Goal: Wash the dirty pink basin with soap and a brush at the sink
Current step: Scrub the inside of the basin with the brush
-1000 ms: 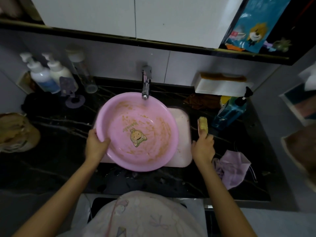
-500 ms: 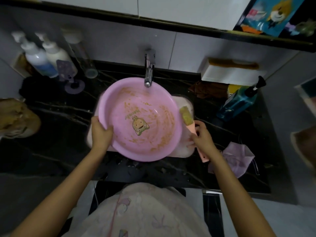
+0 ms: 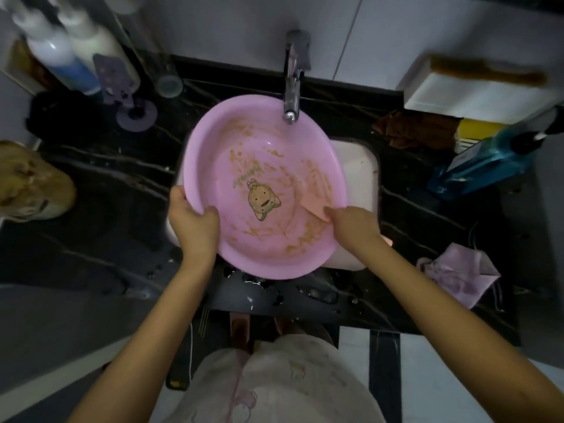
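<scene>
The pink basin (image 3: 268, 178) sits over the white sink (image 3: 360, 175), brown grime streaking its inside. The left hand (image 3: 192, 222) curls its fingers over the near rim. The right hand (image 3: 355, 228) grips a blurred brush (image 3: 314, 207) against the basin's wall. No suds showing: I'd say scrubbing has barely begun, with rinsing yet to come.

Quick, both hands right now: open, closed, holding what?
Left hand: grips the pink basin rim.
Right hand: grips the brush, blurred, inside the basin.
</scene>
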### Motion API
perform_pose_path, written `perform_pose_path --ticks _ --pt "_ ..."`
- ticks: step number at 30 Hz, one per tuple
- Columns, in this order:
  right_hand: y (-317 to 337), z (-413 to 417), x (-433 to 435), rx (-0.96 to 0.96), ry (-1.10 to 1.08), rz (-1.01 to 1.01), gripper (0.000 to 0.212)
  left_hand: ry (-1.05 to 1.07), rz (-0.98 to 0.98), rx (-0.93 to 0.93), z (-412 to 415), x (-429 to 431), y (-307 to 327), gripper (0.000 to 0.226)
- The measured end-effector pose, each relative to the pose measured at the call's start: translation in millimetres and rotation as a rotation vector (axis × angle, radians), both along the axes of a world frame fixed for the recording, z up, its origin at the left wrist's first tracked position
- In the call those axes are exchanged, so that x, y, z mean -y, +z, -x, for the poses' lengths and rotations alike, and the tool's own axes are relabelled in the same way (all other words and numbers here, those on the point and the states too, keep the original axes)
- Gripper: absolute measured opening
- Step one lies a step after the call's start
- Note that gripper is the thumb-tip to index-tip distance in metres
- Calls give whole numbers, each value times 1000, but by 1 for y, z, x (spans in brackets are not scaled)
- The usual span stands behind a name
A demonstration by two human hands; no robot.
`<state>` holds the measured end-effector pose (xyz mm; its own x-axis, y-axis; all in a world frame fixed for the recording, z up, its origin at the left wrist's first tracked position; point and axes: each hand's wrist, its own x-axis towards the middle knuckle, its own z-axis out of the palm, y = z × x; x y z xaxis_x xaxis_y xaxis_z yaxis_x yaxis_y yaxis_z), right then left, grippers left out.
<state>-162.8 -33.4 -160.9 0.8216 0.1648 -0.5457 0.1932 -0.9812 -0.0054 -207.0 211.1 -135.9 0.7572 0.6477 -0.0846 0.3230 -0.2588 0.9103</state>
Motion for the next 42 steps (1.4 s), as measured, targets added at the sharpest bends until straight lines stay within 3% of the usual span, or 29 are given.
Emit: perform_pose_path --ticks 4,10,14,17,21,23,25,27,29,31,34,38,40,42 --pt "10 10 -26 -273 15 -13 34 39 45 17 -6 3 -3 34" --pt "21 13 -48 -562 -226 -387 37 63 69 40 -6 -3 -14 32" --pt "21 24 -59 -575 -398 -654 36 44 62 52 -6 3 -16 27" --pt "27 30 -59 -699 -475 -773 33 51 78 68 -7 8 -16 37" --pt "37 12 -20 -706 -325 -438 31 62 101 83 -7 6 -22 42" --pt "33 0 -10 -511 -249 -173 29 56 101 86 -10 4 -25 42" --pt "24 -3 -17 -366 -195 -18 43 52 101 89 -12 5 -28 42" --pt "19 11 -38 -412 -161 -128 41 73 130 90 -11 5 -31 42" --pt "21 29 -54 -524 -166 -364 34 96 151 85 -9 3 -37 40" --pt "34 27 -46 -635 -232 -430 38 103 159 74 -8 0 -41 34" --pt "39 -4 -13 -593 -244 -195 30 61 151 61 -10 -1 -44 35" --pt "26 -16 1 -154 -68 282 32 19 158 69 -13 1 -37 36" --pt "18 0 -14 -155 -40 260 30 32 157 56 -15 3 -34 36" --pt "18 18 -29 -346 -191 -38 31 60 170 51 -17 3 -35 35"
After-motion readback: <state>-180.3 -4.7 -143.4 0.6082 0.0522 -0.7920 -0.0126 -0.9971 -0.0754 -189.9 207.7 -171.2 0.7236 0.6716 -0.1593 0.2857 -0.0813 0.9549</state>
